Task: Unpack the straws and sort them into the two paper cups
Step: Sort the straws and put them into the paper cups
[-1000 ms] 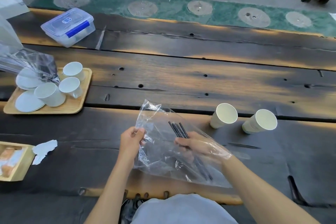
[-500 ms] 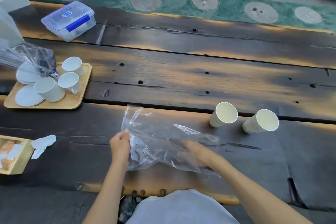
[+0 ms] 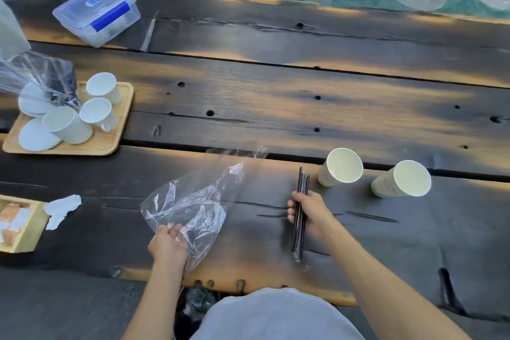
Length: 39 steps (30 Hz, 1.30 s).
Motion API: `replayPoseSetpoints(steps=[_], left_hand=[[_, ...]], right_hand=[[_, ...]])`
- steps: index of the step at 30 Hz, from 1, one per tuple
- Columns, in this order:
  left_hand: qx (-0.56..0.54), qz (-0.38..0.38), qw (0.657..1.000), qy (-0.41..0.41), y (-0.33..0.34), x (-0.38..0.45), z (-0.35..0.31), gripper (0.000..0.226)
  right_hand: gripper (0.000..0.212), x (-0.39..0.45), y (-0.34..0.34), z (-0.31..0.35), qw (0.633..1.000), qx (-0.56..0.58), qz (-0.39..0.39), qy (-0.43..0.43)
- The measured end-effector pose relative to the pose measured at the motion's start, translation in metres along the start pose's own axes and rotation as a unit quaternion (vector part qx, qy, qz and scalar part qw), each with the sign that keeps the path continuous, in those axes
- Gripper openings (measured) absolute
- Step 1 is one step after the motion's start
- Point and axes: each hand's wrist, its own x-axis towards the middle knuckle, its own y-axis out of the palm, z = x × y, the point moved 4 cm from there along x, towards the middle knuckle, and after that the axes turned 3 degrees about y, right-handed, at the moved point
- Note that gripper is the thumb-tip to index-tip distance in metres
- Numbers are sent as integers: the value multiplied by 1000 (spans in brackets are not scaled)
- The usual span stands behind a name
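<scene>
Clear plastic bag (image 3: 190, 210): limp, crinkled, near weightless, lay emptied on the dark wooden table (image 3: 276, 108), its near end pinched by the left hand (image 3: 169, 243). Two paper cups (image 3: 341, 167) (image 3: 403, 179): pale, light, likely tippable, stood beside each other just beyond the right hand (image 3: 307, 211). Straws (image 3: 299, 218): thin, black, stiff, probably slippery; the right hand clasped the bundle at mid-length, the soundest hold.
</scene>
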Motion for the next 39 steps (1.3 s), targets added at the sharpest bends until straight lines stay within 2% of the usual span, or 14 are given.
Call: replayPoseSetpoints(steps=[9, 13, 15, 18, 20, 22, 24, 26, 27, 29, 32, 33, 36, 39], left_hand=[[-5, 40, 998, -49, 9, 5, 20, 23], [50, -7, 997, -58, -1, 2, 21, 54], [62, -72, 994, -51, -13, 3, 17, 56], [91, -184, 978, 20, -19, -7, 5, 32], [129, -196, 962, 141, -12, -26, -5, 15], [208, -119, 934, 266, 7, -53, -12, 18], [285, 42, 902, 321, 39, -73, -2, 18], [373, 188, 871, 261, 71, -81, 26, 16], [424, 226, 848, 222, 82, -80, 41, 14], [540, 255, 776, 201, 96, -76, 69, 10], [712, 230, 612, 256, 101, -70, 92, 21], [724, 216, 593, 277, 101, -70, 94, 24], [680, 213, 611, 345, 100, -68, 94, 10], [642, 213, 632, 378, 96, -61, 91, 22]], right_hand=[[13, 39, 10, -15, 997, -43, -47, 45], [11, 43, 10, -15, 994, -72, -61, 46], [4, 37, 10, -11, 992, -101, -70, 43], [13, 38, 3, -12, 989, -113, -91, 35], [25, 40, -2, -15, 989, -106, -99, 27], [30, 36, -5, -14, 989, -105, -105, 15], [30, 32, -13, -15, 987, -105, -124, 3], [30, 31, -24, -18, 982, -113, -152, -7], [31, 33, -30, -22, 979, -120, -166, -7], [32, 36, -41, -31, 975, -134, -176, -4], [31, 41, -56, -43, 969, -161, -187, 6], [30, 40, -59, -44, 968, -164, -191, 5], [25, 30, -62, -38, 956, -202, -214, -3], [23, 24, -62, -32, 926, -303, -221, -34]])
